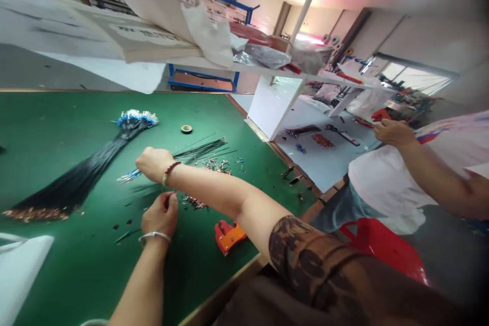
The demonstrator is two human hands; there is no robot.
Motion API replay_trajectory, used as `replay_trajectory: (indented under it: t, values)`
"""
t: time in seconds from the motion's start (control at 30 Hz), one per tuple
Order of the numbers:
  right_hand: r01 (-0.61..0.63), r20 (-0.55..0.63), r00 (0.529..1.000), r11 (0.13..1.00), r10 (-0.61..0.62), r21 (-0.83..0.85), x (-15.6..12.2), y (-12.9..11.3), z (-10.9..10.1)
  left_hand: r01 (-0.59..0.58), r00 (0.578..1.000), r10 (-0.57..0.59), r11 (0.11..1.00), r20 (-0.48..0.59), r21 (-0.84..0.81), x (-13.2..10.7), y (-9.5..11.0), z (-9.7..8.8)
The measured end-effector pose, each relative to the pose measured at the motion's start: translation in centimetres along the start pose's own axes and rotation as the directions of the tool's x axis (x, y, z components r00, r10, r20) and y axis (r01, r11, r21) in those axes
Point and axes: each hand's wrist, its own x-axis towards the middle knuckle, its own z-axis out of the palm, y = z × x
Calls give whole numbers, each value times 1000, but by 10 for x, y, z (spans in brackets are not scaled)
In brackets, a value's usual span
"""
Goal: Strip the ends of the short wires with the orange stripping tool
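Note:
My right hand (pixel 156 164) is closed above a small bundle of thin black wires (pixel 202 148). The bundle's blue and silver ends (pixel 130 176) stick out to the left beneath it, and the fingertips are hidden. Just below and nearer to me, my left hand (pixel 160 214) is curled, thumb against the fingers; whatever it pinches is too small to make out. A large bundle of black wires (pixel 91 165) lies to the left, with blue and silver terminals at its far end and bare copper at its near end. Orange-and-red wire strippers (pixel 229 237) rest right of my left hand.
Copper scraps (pixel 195 202) are scattered on the green tabletop (pixel 202 275). A roll of tape (pixel 186 129) lies beyond my hands. A shelf (pixel 164 53) with papers and bags hangs over the back. A co-worker's hand (pixel 395 132) holds a red tool at right, beside a red chair (pixel 385 244).

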Motion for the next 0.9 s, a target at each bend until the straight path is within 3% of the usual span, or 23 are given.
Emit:
replay_trajectory:
  t: [0.13, 0.3, 0.43, 0.53, 0.63, 0.77, 0.8, 0.9]
  values:
    - [40, 107, 994, 996, -31, -80, 11, 6, 12, -9, 1000, 9, 1000, -3, -18, -2, 2, 1]
    - [4, 60, 998, 987, 6, -158, -5, 66, 4, -40, 999, 39, 998, -12, -42, -3, 2, 0]
    - [-44, 19, 999, 983, 48, -181, -41, 106, -6, -76, 997, 75, 996, -33, -41, -1, -1, 1]
    - [-19, 8, 1000, 987, 20, -159, -100, 111, -10, -123, 990, 119, 991, -76, -44, -3, -1, 1]
    - [6, 33, 999, 992, -1, -123, -189, 109, -4, -193, 973, 184, 980, -143, -54, -7, 2, -2]
    - [110, -85, 991, 992, -104, 58, -307, 106, 24, -312, 928, 294, 949, -228, -46, -18, 10, -10]
    - [105, -98, 990, 993, -98, 62, -328, 105, 35, -350, 910, 331, 936, -248, -35, -21, 12, -11]
    - [57, -113, 992, 998, -53, 29, -358, 103, 69, -564, 769, 540, 825, -344, 35, -26, 13, -11]
